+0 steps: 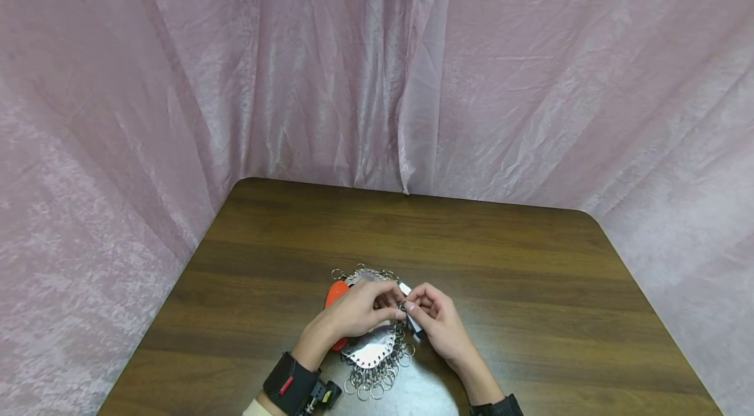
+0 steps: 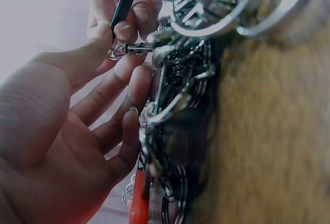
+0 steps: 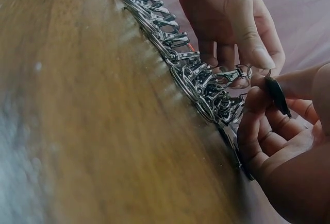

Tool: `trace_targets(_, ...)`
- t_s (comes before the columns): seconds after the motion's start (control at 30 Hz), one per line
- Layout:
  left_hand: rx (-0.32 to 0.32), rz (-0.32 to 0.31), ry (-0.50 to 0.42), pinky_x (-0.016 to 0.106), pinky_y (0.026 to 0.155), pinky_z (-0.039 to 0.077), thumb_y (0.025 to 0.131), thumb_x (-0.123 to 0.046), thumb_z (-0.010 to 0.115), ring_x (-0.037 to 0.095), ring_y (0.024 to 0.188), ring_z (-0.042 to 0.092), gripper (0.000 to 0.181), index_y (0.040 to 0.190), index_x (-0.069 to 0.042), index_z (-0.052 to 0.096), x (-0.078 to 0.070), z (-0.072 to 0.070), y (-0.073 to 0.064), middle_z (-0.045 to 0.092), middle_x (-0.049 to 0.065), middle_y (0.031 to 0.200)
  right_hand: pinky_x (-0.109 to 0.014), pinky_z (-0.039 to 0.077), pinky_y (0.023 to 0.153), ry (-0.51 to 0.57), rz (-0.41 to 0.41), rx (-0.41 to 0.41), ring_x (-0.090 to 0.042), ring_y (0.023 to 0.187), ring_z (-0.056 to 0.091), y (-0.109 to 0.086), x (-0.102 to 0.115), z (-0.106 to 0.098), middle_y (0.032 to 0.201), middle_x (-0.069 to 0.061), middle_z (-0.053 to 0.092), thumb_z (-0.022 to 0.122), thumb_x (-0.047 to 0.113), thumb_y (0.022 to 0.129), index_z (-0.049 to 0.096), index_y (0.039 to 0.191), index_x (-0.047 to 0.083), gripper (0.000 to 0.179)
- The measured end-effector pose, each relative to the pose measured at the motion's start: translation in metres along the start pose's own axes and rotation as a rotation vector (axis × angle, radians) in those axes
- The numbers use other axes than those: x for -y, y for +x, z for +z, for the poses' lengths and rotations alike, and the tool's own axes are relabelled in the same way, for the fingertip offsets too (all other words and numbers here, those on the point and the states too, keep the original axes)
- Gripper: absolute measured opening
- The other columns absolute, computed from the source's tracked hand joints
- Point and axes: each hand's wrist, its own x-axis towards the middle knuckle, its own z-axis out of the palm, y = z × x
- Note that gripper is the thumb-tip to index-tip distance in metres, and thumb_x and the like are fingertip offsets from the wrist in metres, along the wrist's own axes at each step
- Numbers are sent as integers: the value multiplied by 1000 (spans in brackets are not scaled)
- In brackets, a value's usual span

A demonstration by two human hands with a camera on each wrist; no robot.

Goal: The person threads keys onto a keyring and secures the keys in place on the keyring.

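My left hand (image 1: 358, 309) is over a shiny metal plate (image 1: 372, 349) with holes along its edge. Many swivel clasps (image 3: 154, 20) and split rings (image 1: 364, 392) hang from that edge. In the left wrist view, the thumb and a finger of my left hand pinch a small ring (image 2: 114, 54) at the end of one swivel clasp (image 2: 136, 49). My right hand (image 1: 440, 324) meets it from the right, fingertips pinching a slim black-edged key tag (image 3: 277, 96) near its ring. The tag shows a white face in the head view.
An orange-red rounded piece (image 1: 336, 293) lies at the plate's left side, partly under my left hand and wrist. The brown wooden table (image 1: 501, 252) extends around, with rounded far corners. Pink velvet curtains (image 1: 330, 63) hang close behind and at both sides.
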Motion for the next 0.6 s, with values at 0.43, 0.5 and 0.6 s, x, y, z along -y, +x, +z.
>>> trace_targets(0.43, 0, -34, 7, 24, 79, 55, 98, -35, 78, 0, 83, 66, 15, 107, -23, 74, -1, 1, 1, 69, -18, 90, -21, 53, 67, 0, -26, 15, -13, 76, 65, 2, -4, -2, 91, -17, 68, 66, 3, 103, 62, 106, -8, 12)
trace_targets(0.5, 1, -35, 9, 24, 79, 55, 98, -35, 78, 0, 83, 65, 15, 107, -24, 73, -1, 1, 2, 69, -18, 90, -21, 53, 67, -2, -28, 15, -13, 76, 65, 2, -5, -2, 91, -17, 68, 66, 3, 103, 62, 106, -8, 12)
trace_targets(0.6, 3, -36, 11, 24, 79, 55, 98, -35, 78, 1, 84, 65, 15, 107, -23, 73, -2, 1, 1, 69, -17, 90, -21, 53, 68, -3, -25, 13, -13, 77, 65, 2, -5, -2, 91, -18, 68, 66, 3, 103, 62, 107, -8, 12)
